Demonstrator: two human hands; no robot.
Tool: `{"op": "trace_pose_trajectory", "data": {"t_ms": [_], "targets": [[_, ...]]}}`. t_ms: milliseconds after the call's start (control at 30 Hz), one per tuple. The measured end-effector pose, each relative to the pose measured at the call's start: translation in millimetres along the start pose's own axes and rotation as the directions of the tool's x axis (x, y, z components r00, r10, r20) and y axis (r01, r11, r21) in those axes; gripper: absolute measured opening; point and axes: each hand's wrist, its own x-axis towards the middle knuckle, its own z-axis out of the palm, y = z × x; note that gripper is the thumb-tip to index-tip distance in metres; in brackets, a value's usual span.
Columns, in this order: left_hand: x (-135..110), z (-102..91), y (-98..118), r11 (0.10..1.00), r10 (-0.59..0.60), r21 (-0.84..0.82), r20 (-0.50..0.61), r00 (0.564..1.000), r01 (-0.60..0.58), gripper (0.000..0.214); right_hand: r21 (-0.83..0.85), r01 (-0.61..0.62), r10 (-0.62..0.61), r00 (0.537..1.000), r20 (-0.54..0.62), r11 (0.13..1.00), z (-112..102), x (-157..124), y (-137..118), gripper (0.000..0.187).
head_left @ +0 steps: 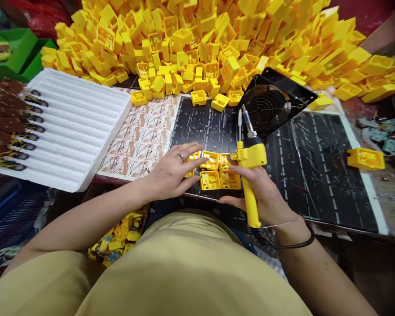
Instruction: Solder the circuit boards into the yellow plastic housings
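My left hand (174, 169), a ring on one finger, reaches over a small cluster of yellow plastic housings (210, 181), its fingers apart and touching the left ones. The housings lie open side up on the black mat, in two rows pressed together. My right hand (263, 188) holds a yellow soldering gun (250, 193) against the palm. The gun's metal tip points away from me, toward the fan. Fingers of the right hand also reach the right side of the cluster. The hands partly cover the outer housings.
A large heap of yellow housings (184, 39) fills the back. A black fan (270, 103) stands tilted behind the gun. At left, a white foam tray (82, 118) carries brown boards with wired round parts. A single housing (366, 159) sits at right; more fill a container below the table.
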Motion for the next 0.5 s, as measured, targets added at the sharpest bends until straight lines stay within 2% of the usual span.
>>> {"op": "trace_pose_trajectory", "data": {"t_ms": [100, 167, 233, 367, 433, 467, 500], "targets": [[-0.4, 7.7, -20.9, 0.996, -0.083, -0.035, 0.134, 0.988, 0.088, 0.08, -0.017, 0.047, -0.046, 0.997, 0.055, 0.999, 11.4, 7.0, 1.7, 0.071], [-0.5, 12.5, -26.6, 0.991, -0.109, -0.044, 0.241, 0.964, 0.123, 0.087, -0.036, 0.072, -0.069, 0.995, 0.071, 0.997, 21.0, 12.7, 1.6, 0.07], [-2.1, 15.2, -20.4, 0.988, -0.139, -0.022, 0.301, 0.943, 0.153, 0.085, -0.051, 0.108, -0.104, 0.992, 0.064, 0.993, 30.3, 17.4, 1.2, 0.067], [-1.6, 17.1, 7.2, 0.978, -0.209, 0.044, 0.334, 0.919, 0.206, 0.08, -0.077, 0.204, -0.207, 0.978, -0.024, 0.976, 44.3, 22.3, 8.1, 0.063], [0.2, 11.1, 10.0, 0.969, -0.248, 0.087, 0.28, 0.927, 0.233, 0.081, -0.098, 0.232, -0.239, 0.969, -0.069, 0.968, 47.2, 22.3, 15.7, 0.07], [-0.7, 3.7, 5.9, 0.961, -0.273, 0.114, 0.242, 0.931, 0.253, 0.081, -0.09, 0.22, -0.226, 0.972, -0.063, 0.971, 47.3, 21.4, 20.2, 0.075], [-3.8, -7.2, -2.4, 0.949, -0.308, 0.144, 0.209, 0.928, 0.282, 0.081, -0.078, 0.116, -0.125, 0.985, -0.122, 0.99, 46.5, 19.7, 24.9, 0.079]]}}
